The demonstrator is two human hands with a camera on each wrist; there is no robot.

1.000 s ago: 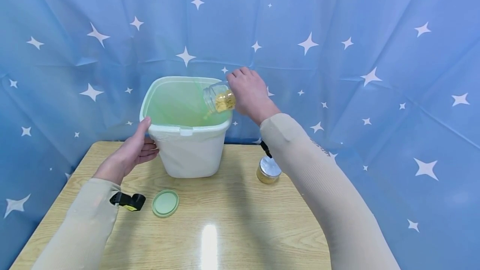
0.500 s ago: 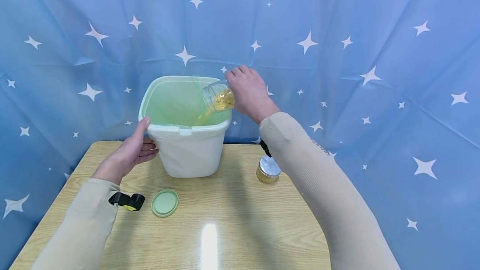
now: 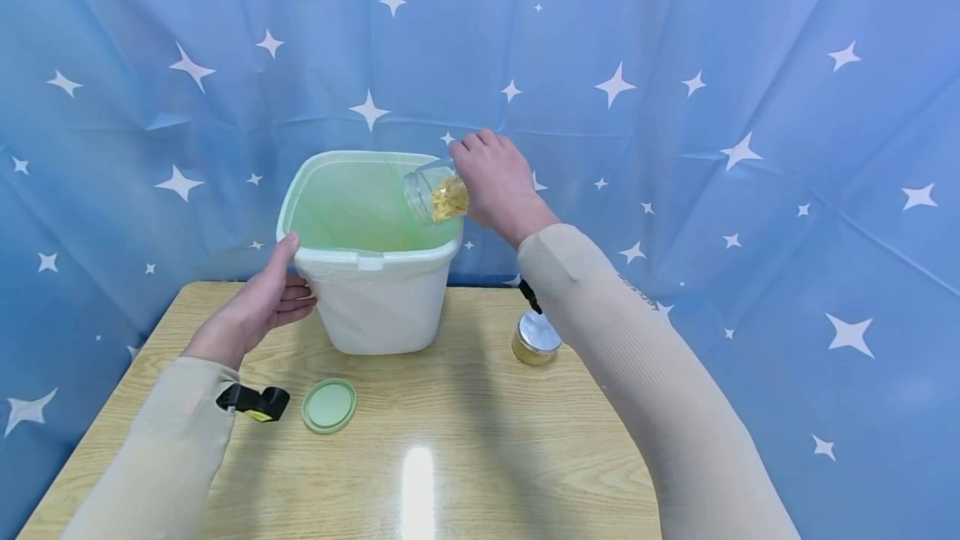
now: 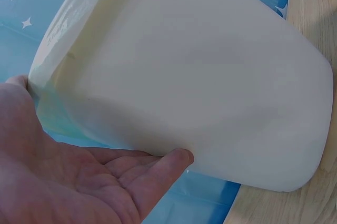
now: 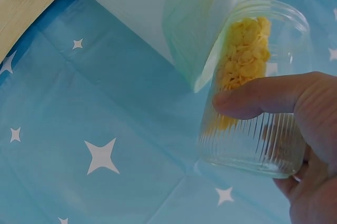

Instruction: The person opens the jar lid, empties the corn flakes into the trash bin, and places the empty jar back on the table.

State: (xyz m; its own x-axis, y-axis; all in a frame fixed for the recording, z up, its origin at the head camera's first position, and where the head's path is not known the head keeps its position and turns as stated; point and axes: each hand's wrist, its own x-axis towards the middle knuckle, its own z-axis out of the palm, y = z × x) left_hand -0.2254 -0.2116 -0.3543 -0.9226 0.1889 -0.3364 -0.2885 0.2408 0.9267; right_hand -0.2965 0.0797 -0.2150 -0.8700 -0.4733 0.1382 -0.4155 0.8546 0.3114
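Observation:
A white trash bin [image 3: 378,307], lined with a thin green bag [image 3: 345,202], stands on the table. My left hand [image 3: 258,302] holds its left side, thumb at the rim and fingers against the wall; the left wrist view shows the fingers [image 4: 158,176] touching that wall. Over the bin's right rim, my right hand [image 3: 498,186] grips a clear ribbed jar [image 5: 253,148], tilted with its mouth toward the inside. Yellow flakes [image 5: 245,56] lie along the jar's lower side. The bin's bottom is out of sight.
A round green lid [image 3: 329,405] lies on the wooden table [image 3: 420,407] in front of the bin. To the right, near my right forearm, stands a lidded jar [image 3: 536,338] with tan contents. A blue star-printed curtain [image 3: 450,40] hangs behind.
Yellow flakes were falling from the tilted jar into the bin half a second ago; no falling stream shows now. Both hands have kept nearly the same place.

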